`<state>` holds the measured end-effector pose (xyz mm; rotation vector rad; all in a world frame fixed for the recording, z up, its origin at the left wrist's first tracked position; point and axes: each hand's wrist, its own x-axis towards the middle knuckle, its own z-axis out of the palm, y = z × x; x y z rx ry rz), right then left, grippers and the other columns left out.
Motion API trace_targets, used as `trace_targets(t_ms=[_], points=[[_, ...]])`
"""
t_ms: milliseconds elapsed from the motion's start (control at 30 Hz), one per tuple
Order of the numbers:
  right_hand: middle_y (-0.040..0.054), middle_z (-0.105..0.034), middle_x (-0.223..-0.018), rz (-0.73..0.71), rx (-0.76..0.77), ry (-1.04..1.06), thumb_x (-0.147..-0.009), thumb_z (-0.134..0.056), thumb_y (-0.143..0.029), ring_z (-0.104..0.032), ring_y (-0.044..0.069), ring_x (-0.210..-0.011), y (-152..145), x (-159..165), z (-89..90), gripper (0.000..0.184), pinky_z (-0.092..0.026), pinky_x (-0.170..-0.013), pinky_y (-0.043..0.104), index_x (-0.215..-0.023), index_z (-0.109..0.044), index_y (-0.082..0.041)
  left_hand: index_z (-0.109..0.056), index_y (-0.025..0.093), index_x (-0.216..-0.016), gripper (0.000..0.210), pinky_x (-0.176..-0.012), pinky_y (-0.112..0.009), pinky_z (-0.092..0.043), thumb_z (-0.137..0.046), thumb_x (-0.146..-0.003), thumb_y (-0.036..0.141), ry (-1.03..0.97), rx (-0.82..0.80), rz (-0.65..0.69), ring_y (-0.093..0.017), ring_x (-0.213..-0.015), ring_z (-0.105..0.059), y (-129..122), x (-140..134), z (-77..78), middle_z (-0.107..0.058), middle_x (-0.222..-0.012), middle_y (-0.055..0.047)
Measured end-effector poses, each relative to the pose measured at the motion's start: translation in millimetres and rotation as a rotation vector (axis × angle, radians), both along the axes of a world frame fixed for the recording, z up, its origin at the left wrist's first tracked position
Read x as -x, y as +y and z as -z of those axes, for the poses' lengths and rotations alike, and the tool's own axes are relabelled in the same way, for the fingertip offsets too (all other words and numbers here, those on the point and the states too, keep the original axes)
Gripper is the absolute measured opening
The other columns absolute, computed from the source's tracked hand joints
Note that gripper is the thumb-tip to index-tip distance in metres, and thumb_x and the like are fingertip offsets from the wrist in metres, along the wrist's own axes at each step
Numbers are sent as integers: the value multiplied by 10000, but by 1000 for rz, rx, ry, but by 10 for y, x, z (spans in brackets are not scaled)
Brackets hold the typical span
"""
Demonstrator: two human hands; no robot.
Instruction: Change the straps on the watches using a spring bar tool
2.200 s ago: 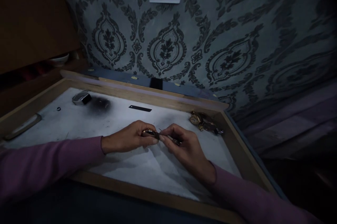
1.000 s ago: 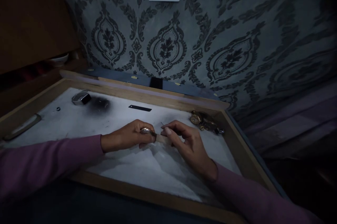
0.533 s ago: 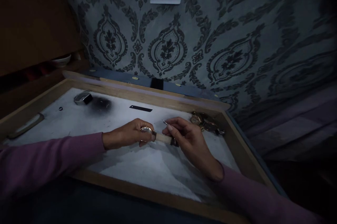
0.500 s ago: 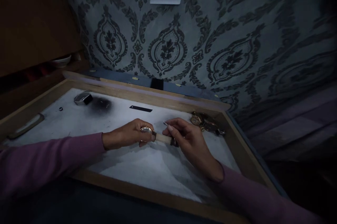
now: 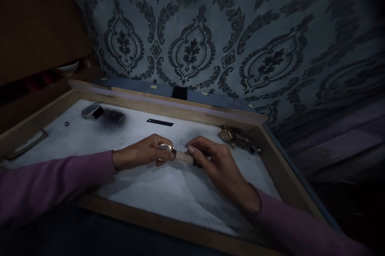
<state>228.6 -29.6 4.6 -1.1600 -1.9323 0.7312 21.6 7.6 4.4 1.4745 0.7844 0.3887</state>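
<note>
The left hand (image 5: 141,153) grips the watch (image 5: 165,147) between thumb and fingers (image 5: 157,140), pale strap (image 5: 184,157) reaching toward the right hand (image 5: 221,162), whose fingers pinch a thin tool (image 5: 185,146) (barely visible!) over the white surface (image 5: 168,204).

1 head-worn camera is looking forward and down.
From the near side of the wooden tray (image 5: 168,108), it is facing the patterned wall (image 5: 192,51) beyond, viewing the left hand (image 5: 147,153) and right hand (image 5: 221,164) from close above.
</note>
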Motion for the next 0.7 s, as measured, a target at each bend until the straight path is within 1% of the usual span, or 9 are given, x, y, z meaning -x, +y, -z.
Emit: trace_targets(t_ms=[67,167,267,367,500,600,700], points=[[-14,-595,-632,-16,-26,-23,-915,-520,-207,-519,119,-554,-9,4,-4,180,-382,-517,235,-792,-648,-179,-519,174,-612,245,-502,-233,-250,-597,-772,343,16,-1,-2,-91,-495,-353,-2,-7,-8,-464,-507,55],[-5,-648,-674,-27,-49,-47,-905,-526,-181,-561,119,-577,-15,19,-10,164,-396,-538,229,-825,-670,-178,-514,172,-603,239,-513,-234,-260,-590,-764,332,20,2,0,-91,-504,-365,-10,-20,-31,-463,-510,53],[-12,-640,-632,-12,-44,-86,-893,-533,-162,-554,109,-534,-19,31,-15,150,-384,-512,215,-813,-659,-170,-521,165,-609,214,-515,-235,-262,-590,-746,313,21,21,1,-88,-498,-371,-18,-28,-53,-464,-505,53],[-21,-628,-576,-38,-8,-97,-893,-526,-159,-560,103,-494,-22,35,-8,166,-388,-488,201,-776,-644,-171,-542,158,-633,189,-509,-233,-259,-600,-731,309,26,45,-16,-86,-487,-369,-23,-30,-61,-465,-498,56],[-16,-655,-575,-92,86,-67,-901,-520,-162,-617,106,-498,-26,36,14,167,-427,-490,188,-801,-654,-170,-542,160,-624,189,-514,-232,-267,-605,-731,302,47,49,-25,-88,-492,-378,-26,-31,-62,-467,-495,52],[-8,-663,-580,-94,135,-56,-904,-523,-178,-637,109,-508,-28,40,23,172,-449,-492,189,-799,-658,-165,-526,164,-609,203,-514,-233,-264,-605,-734,303,52,41,-24,-87,-494,-370,-26,-33,-63,-465,-500,50],[-6,-660,-566,-89,160,-46,-899,-524,-190,-626,108,-489,-28,46,22,171,-462,-486,195,-791,-655,-165,-500,169,-582,232,-514,-233,-265,-596,-740,309,44,20,-15,-87,-498,-368,-23,-32,-62,-462,-502,49]])
